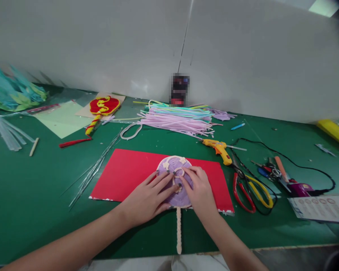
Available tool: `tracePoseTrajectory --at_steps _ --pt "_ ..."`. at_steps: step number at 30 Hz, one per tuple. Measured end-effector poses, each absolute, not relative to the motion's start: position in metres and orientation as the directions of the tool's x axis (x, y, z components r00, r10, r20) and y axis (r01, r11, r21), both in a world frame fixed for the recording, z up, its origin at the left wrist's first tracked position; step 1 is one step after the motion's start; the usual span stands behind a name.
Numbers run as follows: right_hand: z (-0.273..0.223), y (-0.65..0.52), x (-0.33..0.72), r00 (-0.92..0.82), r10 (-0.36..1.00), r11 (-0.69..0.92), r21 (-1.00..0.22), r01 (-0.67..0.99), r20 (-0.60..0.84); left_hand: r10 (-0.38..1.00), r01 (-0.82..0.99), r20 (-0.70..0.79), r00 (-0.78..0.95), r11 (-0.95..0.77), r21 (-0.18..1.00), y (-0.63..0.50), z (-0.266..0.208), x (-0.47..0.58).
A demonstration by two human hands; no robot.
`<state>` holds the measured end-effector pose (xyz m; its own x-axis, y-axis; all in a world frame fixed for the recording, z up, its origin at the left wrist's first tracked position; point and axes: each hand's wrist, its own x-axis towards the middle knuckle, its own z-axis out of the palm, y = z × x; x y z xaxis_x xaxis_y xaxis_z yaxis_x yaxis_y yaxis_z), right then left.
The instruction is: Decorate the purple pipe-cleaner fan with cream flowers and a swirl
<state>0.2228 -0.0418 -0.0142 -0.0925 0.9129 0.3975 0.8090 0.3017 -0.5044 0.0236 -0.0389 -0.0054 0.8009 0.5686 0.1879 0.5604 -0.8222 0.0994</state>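
A round purple fan [169, 192] made of pipe cleaners, with a cream rim and small cream flowers, lies on a red board [127, 173]. Its twisted cream handle [179, 229] points toward me, past the board's near edge. My left hand [147, 194] rests across the fan's left side, fingers stretched out and apart, the tips near the middle. From the right, my right hand [199, 188] pinches a curved cream pipe cleaner [179, 170] against the fan's face. The fingers hide part of the fan and of the cream curl.
Behind the board lies a pile of pink and teal pipe cleaners [175, 122]. A yellow glue gun [220, 148], pliers [244, 190] and keys [272, 172] lie to the right. Left are thin wires [97, 167] and a red-and-yellow fan [106, 104]. A wall [101, 49] stands behind the green table [39, 203].
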Motion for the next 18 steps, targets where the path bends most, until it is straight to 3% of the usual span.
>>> tracePoseTrajectory --at_steps 7,14,16,18 --pt "-0.012 -0.041 0.228 -0.131 0.916 0.314 -0.476 0.822 0.378 0.544 0.534 0.149 0.826 -0.839 0.106 -0.036 -0.003 0.022" --pt "-0.006 -0.041 0.232 -0.152 0.930 0.321 -0.541 0.777 0.334 0.497 0.480 0.124 0.859 -0.865 0.145 -0.031 -0.004 0.019" --pt "0.001 -0.038 0.244 -0.114 0.934 0.301 -0.574 0.761 0.339 0.494 0.474 0.112 0.862 -0.864 0.168 -0.029 -0.002 0.018" --pt "0.009 -0.032 0.263 0.031 0.906 0.229 -0.552 0.802 0.421 0.493 0.471 0.093 0.865 -0.862 0.189 -0.029 -0.001 0.017"
